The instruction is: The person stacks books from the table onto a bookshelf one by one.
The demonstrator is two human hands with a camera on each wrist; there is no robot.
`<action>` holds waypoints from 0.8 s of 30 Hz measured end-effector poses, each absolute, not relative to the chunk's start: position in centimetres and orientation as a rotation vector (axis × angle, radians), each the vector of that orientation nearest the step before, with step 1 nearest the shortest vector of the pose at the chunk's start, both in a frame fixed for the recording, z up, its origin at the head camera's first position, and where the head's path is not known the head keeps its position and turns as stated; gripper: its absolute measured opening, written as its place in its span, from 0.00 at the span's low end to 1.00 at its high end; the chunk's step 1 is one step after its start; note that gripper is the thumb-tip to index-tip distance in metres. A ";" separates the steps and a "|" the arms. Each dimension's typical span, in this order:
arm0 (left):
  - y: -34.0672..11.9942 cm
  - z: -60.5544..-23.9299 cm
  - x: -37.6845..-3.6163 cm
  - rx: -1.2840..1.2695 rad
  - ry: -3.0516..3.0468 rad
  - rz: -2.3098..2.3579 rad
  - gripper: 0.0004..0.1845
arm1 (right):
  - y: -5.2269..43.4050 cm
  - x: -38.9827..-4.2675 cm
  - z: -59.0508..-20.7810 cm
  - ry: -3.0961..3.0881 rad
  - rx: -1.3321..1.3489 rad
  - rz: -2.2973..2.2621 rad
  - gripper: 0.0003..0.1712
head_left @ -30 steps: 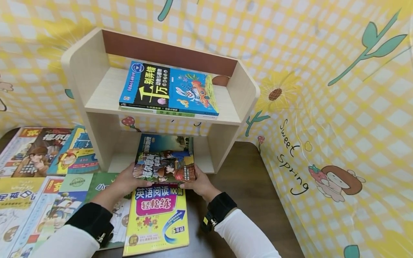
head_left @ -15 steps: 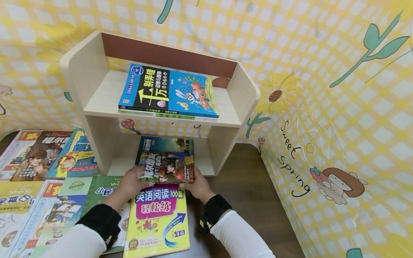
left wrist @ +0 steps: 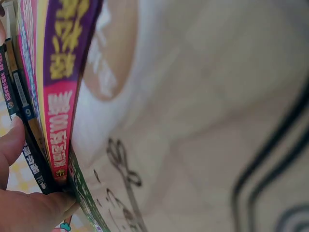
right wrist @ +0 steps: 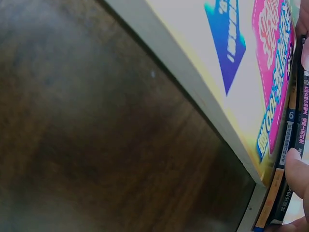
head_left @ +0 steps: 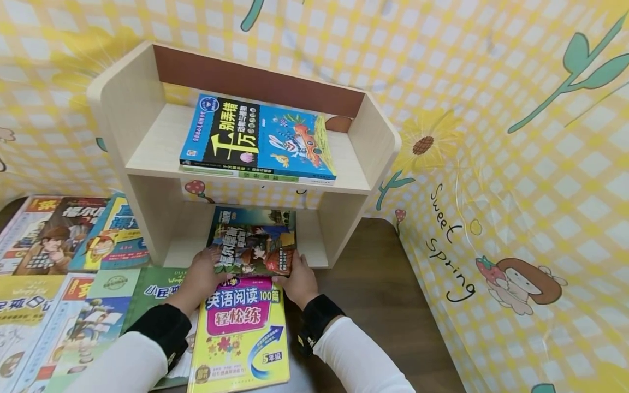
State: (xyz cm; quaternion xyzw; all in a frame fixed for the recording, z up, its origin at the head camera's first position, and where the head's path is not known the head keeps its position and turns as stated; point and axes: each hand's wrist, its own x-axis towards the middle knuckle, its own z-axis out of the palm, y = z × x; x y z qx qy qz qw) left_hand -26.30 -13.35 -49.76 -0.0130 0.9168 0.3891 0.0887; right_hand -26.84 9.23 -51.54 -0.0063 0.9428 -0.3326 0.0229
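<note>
sliding small stack of dark-covered comic paperbacks [head_left: 253, 248] into lower bay of pale wooden 2-tier shelf [head_left: 142, 136]. left hand [head_left: 203, 273], right hand [head_left: 297, 278] pinching stack's near corners. next, likely: push level to back panel, clear of yellow workbook [head_left: 241, 333].

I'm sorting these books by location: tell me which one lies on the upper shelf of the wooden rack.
The blue book with the rabbit cover, topmost on the rack's upper shelf; the hands hold others at the lower opening, the rest lie on the table.
</note>
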 end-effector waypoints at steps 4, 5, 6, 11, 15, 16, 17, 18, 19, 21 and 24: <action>-13.5 -49.7 -26.5 0.004 2.746 1.136 0.40 | 9.0 -27.2 -51.5 2.953 -0.026 -0.917 0.49; -13.6 -49.7 -26.6 0.004 2.745 1.145 0.41 | 8.9 -27.4 -51.5 2.964 -0.033 -0.889 0.49; -13.6 -49.8 -26.7 0.019 2.750 1.157 0.39 | 8.8 -27.5 -51.5 2.970 -0.036 -0.860 0.49; -13.7 -49.9 -27.6 -0.020 2.747 1.212 0.45 | 8.6 -28.2 -51.3 2.997 -0.059 -0.796 0.47; -13.5 -50.0 -28.2 -0.059 2.752 1.167 0.45 | 8.6 -28.6 -51.2 3.018 -0.053 -0.791 0.46; -13.4 -50.0 -28.2 -0.060 2.751 1.159 0.43 | 8.6 -28.7 -51.2 3.022 -0.050 -0.793 0.46; -13.3 -50.0 -28.3 -0.059 2.753 1.150 0.42 | 8.6 -28.7 -51.2 3.026 -0.047 -0.792 0.46; -13.3 -50.0 -28.3 -0.055 2.756 1.144 0.40 | 8.5 -28.8 -51.1 3.031 -0.046 -0.796 0.46; -13.3 -49.9 -28.3 -0.043 2.764 1.133 0.38 | 8.5 -28.8 -51.1 3.036 -0.045 -0.795 0.45; -13.2 -49.9 -28.3 -0.036 2.765 1.119 0.36 | 8.4 -28.8 -51.1 3.037 -0.040 -0.797 0.45; -13.2 -50.1 -28.4 -0.032 2.770 1.099 0.34 | 8.3 -28.9 -51.1 3.040 -0.043 -0.795 0.44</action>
